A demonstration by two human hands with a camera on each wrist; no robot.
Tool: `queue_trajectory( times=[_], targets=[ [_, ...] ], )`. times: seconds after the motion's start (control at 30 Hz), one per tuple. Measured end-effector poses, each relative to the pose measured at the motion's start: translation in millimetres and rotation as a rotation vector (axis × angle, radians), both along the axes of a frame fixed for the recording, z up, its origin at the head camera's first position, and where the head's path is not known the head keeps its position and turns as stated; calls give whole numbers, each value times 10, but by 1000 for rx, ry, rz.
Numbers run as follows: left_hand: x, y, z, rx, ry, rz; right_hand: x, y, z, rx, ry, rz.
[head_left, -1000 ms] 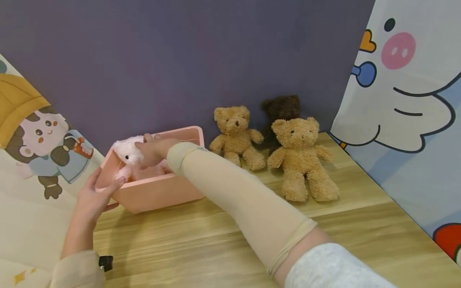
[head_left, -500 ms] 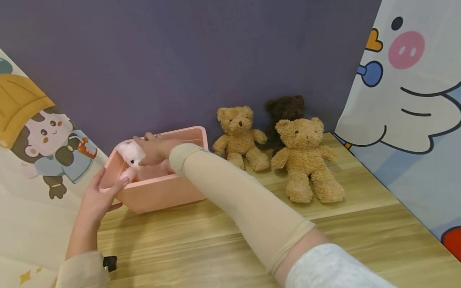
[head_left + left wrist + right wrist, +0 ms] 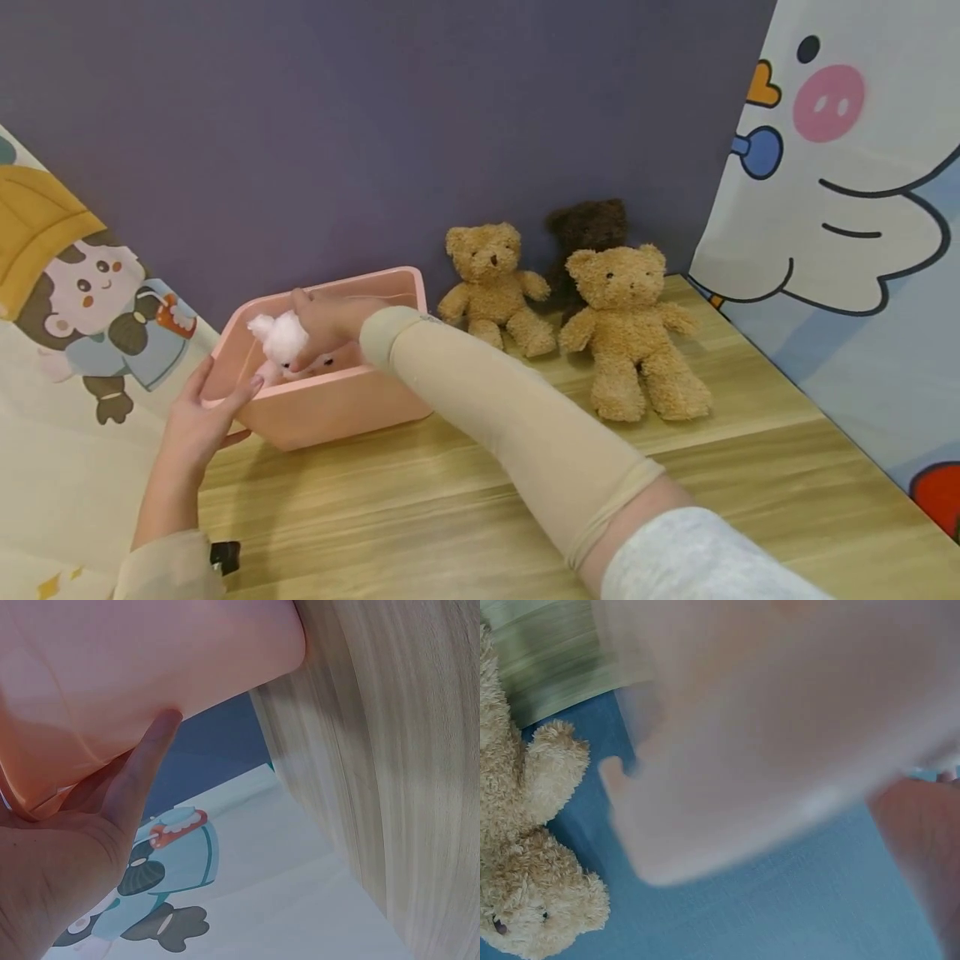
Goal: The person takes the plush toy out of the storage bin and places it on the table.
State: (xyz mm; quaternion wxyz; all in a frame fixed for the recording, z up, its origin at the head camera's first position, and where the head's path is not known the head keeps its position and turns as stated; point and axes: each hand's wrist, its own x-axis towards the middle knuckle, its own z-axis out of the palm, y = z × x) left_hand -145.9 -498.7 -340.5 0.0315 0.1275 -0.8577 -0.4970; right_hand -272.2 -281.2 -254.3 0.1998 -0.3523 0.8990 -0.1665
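A pink plastic bin (image 3: 337, 408) stands on the wooden table against the dark wall. My left hand (image 3: 201, 417) grips its left end, thumb along the rim; in the left wrist view this hand (image 3: 82, 847) lies against the bin wall (image 3: 172, 652). Inside the bin sits a fluffy white-pink plush toy (image 3: 283, 340), one ear and a dark eye showing. My right hand (image 3: 330, 323) reaches over the front rim and holds the toy's head, covering much of it. The right wrist view is mostly filled by the blurred bin (image 3: 742, 765).
Right of the bin, a tan teddy bear (image 3: 491, 287) sits against the wall. A second tan bear (image 3: 630, 333) is farther forward, partly hiding a dark brown bear (image 3: 592, 225). Cartoon panels (image 3: 840, 192) close off both sides of the table (image 3: 420, 517).
The white-pink plush toy has sunk lower into the bin and tipped, with my right hand moving along slightly down and right. My left hand keeps its grip on the bin.
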Motion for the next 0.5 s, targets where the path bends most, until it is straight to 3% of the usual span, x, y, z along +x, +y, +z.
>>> queue_trajectory(
  times=[0.1, 0.3, 0.5],
  targets=[
    [7, -22, -13, 2, 2, 1, -10, 8, -48, -107, -48, 25],
    [6, -13, -19, 0, 11, -8, -66, 27, -39, -98, 156, 123],
    [20, 3, 4, -3, 0, -7, -40, 83, 68, -63, 208, 122]
  ],
)
